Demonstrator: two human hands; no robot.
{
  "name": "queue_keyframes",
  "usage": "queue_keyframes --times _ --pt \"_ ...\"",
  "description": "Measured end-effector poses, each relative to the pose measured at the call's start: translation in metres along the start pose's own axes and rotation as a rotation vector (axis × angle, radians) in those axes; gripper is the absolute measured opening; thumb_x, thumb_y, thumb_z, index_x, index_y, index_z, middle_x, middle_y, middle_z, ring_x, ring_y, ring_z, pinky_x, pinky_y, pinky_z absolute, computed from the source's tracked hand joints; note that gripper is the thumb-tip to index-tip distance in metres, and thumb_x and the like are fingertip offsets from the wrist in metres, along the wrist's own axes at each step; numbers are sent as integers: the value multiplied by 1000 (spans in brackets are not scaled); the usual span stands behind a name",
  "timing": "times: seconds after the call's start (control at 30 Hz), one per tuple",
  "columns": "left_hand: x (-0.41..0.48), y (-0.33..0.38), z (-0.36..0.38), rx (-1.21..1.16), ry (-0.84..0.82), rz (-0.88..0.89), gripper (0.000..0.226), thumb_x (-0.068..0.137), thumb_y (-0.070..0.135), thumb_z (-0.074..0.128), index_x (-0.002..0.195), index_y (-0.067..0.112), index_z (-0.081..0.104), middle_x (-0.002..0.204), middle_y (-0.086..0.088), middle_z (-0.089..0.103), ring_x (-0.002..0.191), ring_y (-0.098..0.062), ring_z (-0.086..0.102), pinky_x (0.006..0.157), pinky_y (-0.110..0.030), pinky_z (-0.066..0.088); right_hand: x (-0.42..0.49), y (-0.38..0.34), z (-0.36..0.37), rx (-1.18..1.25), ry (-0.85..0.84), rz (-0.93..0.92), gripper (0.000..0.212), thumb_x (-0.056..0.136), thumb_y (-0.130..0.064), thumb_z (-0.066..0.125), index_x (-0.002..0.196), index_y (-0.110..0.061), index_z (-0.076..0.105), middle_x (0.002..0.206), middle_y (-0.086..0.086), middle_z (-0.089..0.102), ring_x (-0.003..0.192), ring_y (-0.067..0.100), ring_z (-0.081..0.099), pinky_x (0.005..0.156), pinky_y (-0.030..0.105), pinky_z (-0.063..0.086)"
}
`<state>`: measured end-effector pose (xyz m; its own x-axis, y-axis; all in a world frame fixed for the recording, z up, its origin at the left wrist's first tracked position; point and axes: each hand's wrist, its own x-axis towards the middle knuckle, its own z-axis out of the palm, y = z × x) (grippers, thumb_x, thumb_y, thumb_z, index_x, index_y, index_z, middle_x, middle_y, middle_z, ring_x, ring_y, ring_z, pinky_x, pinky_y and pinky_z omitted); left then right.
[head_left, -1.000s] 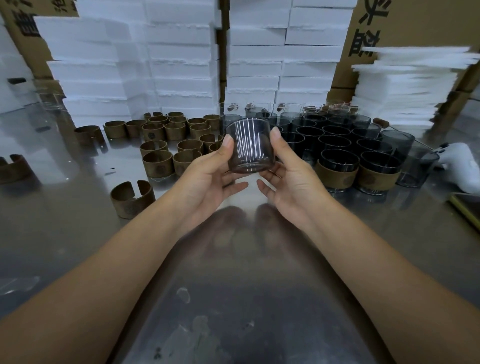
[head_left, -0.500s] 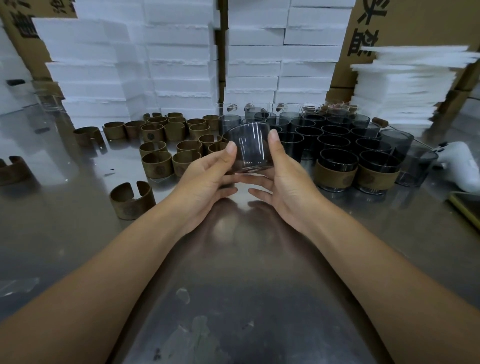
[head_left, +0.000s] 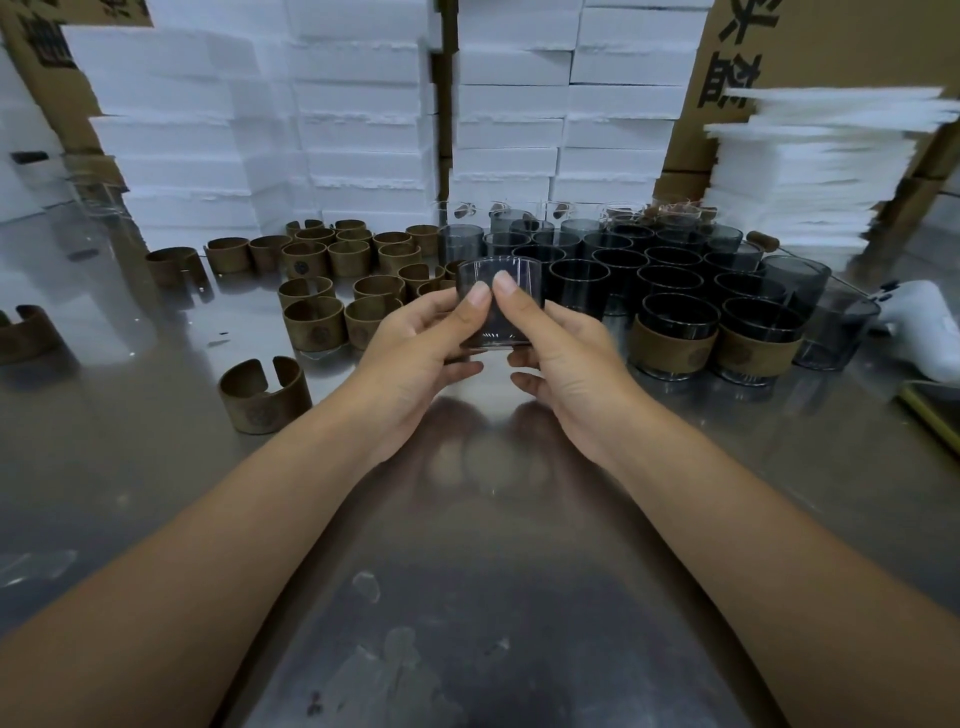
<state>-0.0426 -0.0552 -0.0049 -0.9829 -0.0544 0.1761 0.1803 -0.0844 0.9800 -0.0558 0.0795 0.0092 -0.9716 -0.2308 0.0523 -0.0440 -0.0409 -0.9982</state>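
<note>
— How is it held?
— The left hand (head_left: 415, 353) and the right hand (head_left: 566, 358) both curl round one smoky grey drinking glass (head_left: 522, 273). The thumbs press side by side on its near wall, and the fingers are tucked under and behind. It sits upright, mouth up, lifted off the shiny steel table (head_left: 493, 571).
— Where exactly?
— Just in front of the left front corner of the block of dark bare glasses (head_left: 649, 260).
— Is it sleeved?
— No, bare. I'd judge it's being checked or readied for a band.
— What's finished?
— Only two glasses wrapped in brown bands (head_left: 675, 338), at the block's front right edge.
— And what's left?
— Most of it, I'd say. The block's many glasses stand unwrapped. The loose brown split bands (head_left: 332, 260), leather or card, I can't tell, lie to the block's left. One lone band (head_left: 265, 395) lies apart, further forward. Stacked white foam slabs (head_left: 363, 104) rise behind the block.
</note>
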Motion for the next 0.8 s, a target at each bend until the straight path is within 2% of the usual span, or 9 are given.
queue_keyframes --times 0.17,0.23,0.33,0.47,0.63,0.7,0.8 --pt "-1 2 -1 -28 -34 -7 64 70 53 63 118 11 64 115 -8 69 104 -20 64 92 -33 49 2 -1 -6 11 -31 19 29 77 -53 68 80 -25 73 73 -14 66 67 9 49 71 24 41" --pt "0 2 -1 -63 -42 -17 56 73 51 61 114 14 66 113 -7 70 99 -18 65 90 -32 50 3 -2 -8 58 -44 33 31 72 -54 70 79 -24 74 69 -14 64 65 8 49 69 23 41" --pt "0 3 -2 -98 -64 -29 46 78 50 58 110 19 68 113 -6 70 103 -18 66 92 -30 50 5 -2 -10 137 -61 50 35 57 -58 70 72 -26 75 64 -14 62 60 6 49 69 23 42" --pt "0 4 -3 -155 -91 -35 48 77 51 55 113 20 65 114 -3 71 108 -17 65 93 -28 51 7 0 -11 223 -88 41 29 56 -59 68 62 -31 75 62 -12 63 55 2 52 70 23 43" --pt "1 3 -2 -136 -85 -25 50 79 51 54 114 17 65 115 -6 70 111 -20 64 96 -30 50 10 3 -8 124 -115 13 42 57 -70 59 64 -33 75 71 -12 68 59 2 56 74 25 46" --pt "1 3 0 -110 -32 -8 52 76 52 56 112 16 66 111 -6 71 109 -19 65 96 -33 50 10 5 -7 44 -97 -2 51 57 -75 54 69 -30 75 74 -12 70 63 2 60 74 27 47" --pt "1 1 1 6 90 47 47 77 48 62 110 15 66 103 -1 74 100 -14 68 88 -28 51 9 7 -8 8 -36 -26 60 58 -76 51 84 -26 73 83 -10 73 73 3 66 76 27 48"
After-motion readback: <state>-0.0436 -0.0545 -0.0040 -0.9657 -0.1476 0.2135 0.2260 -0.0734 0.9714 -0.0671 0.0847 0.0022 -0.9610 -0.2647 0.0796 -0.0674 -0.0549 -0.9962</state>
